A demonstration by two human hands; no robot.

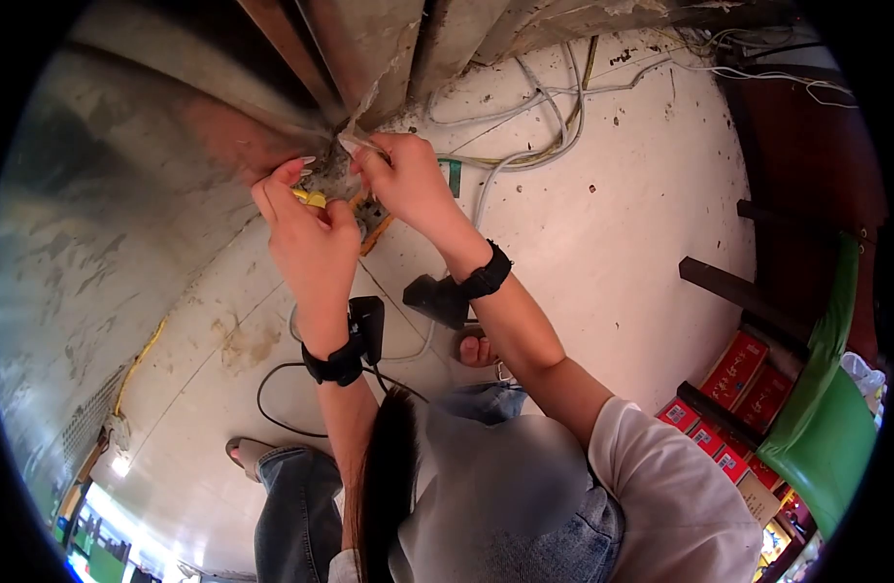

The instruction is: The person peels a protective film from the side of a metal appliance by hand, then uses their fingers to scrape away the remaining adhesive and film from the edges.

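Note:
My left hand point(306, 238) is closed with its fingers curled round a small yellow object point(312, 198), whose kind I cannot make out. Just right of it, my right hand point(406, 180) pinches a thin whitish strip point(360, 115) that looks like torn film or tape, near the foot of the metal panels point(369, 49). Below the fingers, an orange strip point(376, 235) lies on the floor among dark debris. A green piece point(454, 178) shows beside my right wrist. Each wrist wears a black strap with a dark box-like device.
Grey and yellowish cables point(554, 146) loop across the pale tiled floor point(622, 243). A metal cabinet side point(107, 194) rises on the left. At the right stand a green-draped chair point(821, 437) and red boxes point(733, 369). A black cable point(262, 398) curves near my feet.

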